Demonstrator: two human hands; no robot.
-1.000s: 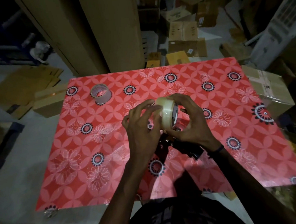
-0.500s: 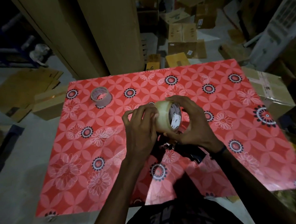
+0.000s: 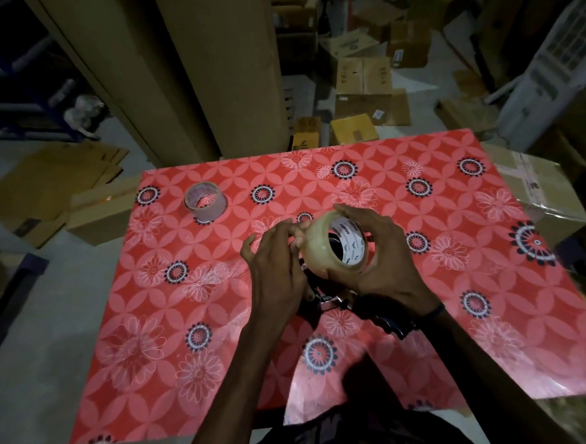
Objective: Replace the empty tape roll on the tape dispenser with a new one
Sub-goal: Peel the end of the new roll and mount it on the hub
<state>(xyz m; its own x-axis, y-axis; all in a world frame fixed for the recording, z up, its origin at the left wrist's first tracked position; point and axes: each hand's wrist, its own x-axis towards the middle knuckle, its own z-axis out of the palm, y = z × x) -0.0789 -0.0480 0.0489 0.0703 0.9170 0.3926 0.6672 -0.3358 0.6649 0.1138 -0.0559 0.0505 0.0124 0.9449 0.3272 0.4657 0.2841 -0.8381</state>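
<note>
A full roll of clear tape (image 3: 315,249) with a white printed core is held above the middle of the table. My right hand (image 3: 381,262) wraps around its right side and holds it. The fingertips of my left hand (image 3: 275,267) pinch at the roll's left face. Under both hands lies the black tape dispenser (image 3: 331,302), mostly hidden; only its metal part and dark handle show. An empty, nearly bare tape core (image 3: 205,202) stands on end at the table's far left.
The table wears a red flower-patterned cloth (image 3: 460,280). Tall cardboard sheets (image 3: 173,74) lean behind the far edge. Cardboard boxes (image 3: 361,77) litter the floor beyond, and one box (image 3: 536,186) stands at the table's right side.
The roll has tilted so its open core now faces up toward me. My left fingers have slid from the top of the roll to its left face. The empty core has not moved.
</note>
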